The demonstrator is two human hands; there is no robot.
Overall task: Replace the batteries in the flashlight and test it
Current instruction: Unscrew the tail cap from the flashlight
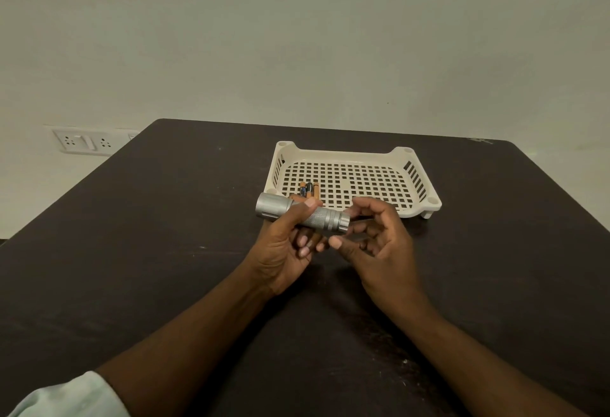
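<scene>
Room: plain pale wall (297,36) behind, with a socket plate (84,142) low on the left; a dark tabletop (165,218) carries everything.
Flashlight: the silver flashlight (302,212) is held above the tabletop, just in front of the tray, lying crosswise with its wide head to the left and its tail cap to the right.
Left hand: the left hand (285,248) grips the barrel, thumb over the top and fingers (305,245) curled beneath, likely to steady the body against a twist.
Right hand: the right hand (379,235) sits at the tail end, its fingers (364,207) loosely curled and parted; whether they touch the cap I cannot tell. The placing suits unscrewing or tightening that cap.
Tray: a cream slotted tray (412,182) rests further back on the tabletop.
Tray contents: a few batteries (309,189) lie together in its near left corner, partly hidden by the flashlight; the rest of the tray floor holds nothing.
Stage: probably early, since the flashlight looks fully closed.
</scene>
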